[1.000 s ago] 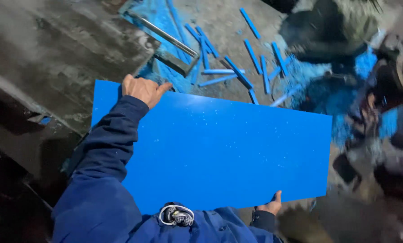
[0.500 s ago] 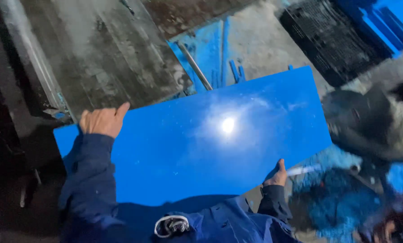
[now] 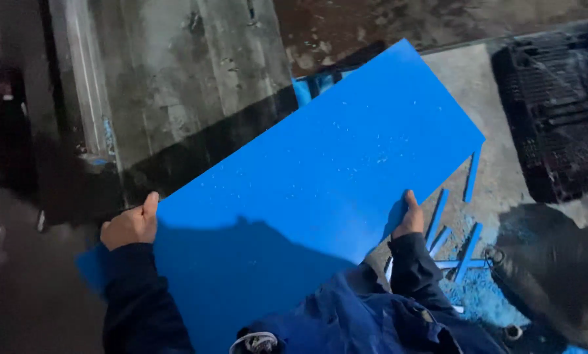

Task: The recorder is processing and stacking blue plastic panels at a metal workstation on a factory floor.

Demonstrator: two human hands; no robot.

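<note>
1. Both hands carried the blue sheet (image 3: 320,196), tilted above the grey metal table (image 3: 176,78).
2. Left hand (image 3: 130,226) curled on its left edge; right hand (image 3: 408,219) gripped its near edge.
3. Next called for level, steady lowering.

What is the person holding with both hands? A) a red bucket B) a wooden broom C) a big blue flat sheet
C: the left hand and the right hand each grip an edge of the big blue flat sheet.
</note>
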